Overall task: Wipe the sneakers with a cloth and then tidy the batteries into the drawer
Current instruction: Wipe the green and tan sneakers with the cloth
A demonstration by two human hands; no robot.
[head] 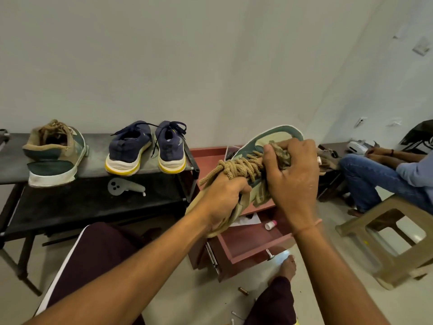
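My left hand (pixel 222 200) grips a tan and green sneaker (pixel 264 143) by its heel, holding it up over the drawer unit with its toe pointing away. My right hand (pixel 290 174) holds a crumpled camouflage cloth (pixel 280 153) against the sneaker's upper, beside the tan laces. Its twin tan sneaker (pixel 54 153) and a navy pair with yellow-edged soles (pixel 145 148) stand on the dark rack (pixel 93 205). The red-brown drawer (pixel 257 242) below is pulled open. A battery (pixel 243 291) lies on the floor near my knee.
A grey controller (pixel 125 186) lies on the rack's lower shelf. A small white bottle (pixel 270 224) and paper lie in the drawer. A beige plastic stool (pixel 396 238) stands at right, with a seated person in jeans (pixel 375 177) behind it. Small white bits (pixel 235 314) lie on the floor.
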